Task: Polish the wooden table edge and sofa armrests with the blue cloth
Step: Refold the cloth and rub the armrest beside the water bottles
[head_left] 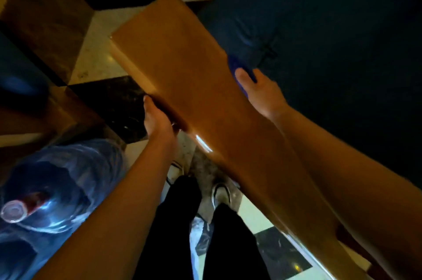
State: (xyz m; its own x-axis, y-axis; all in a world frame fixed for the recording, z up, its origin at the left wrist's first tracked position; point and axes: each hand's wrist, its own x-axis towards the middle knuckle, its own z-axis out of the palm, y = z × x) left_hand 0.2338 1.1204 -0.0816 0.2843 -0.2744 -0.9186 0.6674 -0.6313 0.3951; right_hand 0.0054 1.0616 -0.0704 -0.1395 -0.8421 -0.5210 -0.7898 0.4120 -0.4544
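Polishing the sofa armrest (182, 69): we press blue cloth (237, 69) under right hand (262, 94), left hand (157, 119) gripping its edge; progress unclear.

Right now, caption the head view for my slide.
Right hand presses the blue cloth against the wooden armrest; left hand grips its other edge.

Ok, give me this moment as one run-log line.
phase: polishing armrest | right hand: presses blue cloth on inner edge of wooden armrest | left hand: grips outer edge | nearby: water jug
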